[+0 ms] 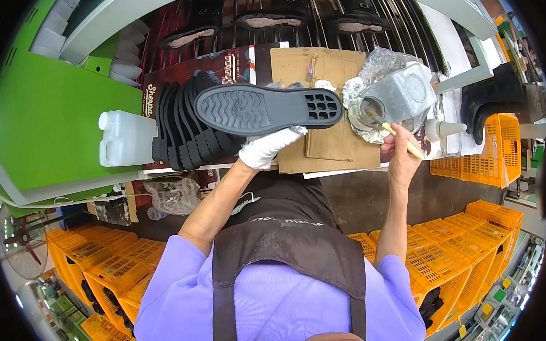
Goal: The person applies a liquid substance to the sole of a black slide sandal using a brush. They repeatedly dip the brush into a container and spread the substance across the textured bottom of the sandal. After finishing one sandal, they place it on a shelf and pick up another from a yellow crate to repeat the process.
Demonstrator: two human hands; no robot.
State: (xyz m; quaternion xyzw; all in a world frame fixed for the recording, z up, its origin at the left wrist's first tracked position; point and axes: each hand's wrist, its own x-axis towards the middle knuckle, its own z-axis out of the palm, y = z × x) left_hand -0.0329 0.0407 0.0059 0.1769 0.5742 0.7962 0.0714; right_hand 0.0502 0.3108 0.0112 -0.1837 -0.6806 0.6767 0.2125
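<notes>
My left hand (pixel 270 148), in a white glove, grips a dark grey shoe sole (pixel 251 107) by its near edge. The sole lies sideways with its tread facing me, above a sheet of cardboard (pixel 344 150). In my bare right hand (pixel 401 156) is a brush with a pale wooden handle (pixel 415 148). Its head dips into the round mouth of a cut-open clear plastic container (pixel 369 107), wrapped around the rim with crumpled white material. Left of the sole, a row of black soles (pixel 180 127) stands packed together, partly behind it.
Black boots (pixel 270 17) with pale-lined openings rest on the metal rollers beyond the bench. A white jug (pixel 127 138) stands at left, a nozzle bottle (pixel 445 129) lies at right. Orange crates (pixel 440 239) are stacked behind me on both sides, and another crate (pixel 493 153) sits right.
</notes>
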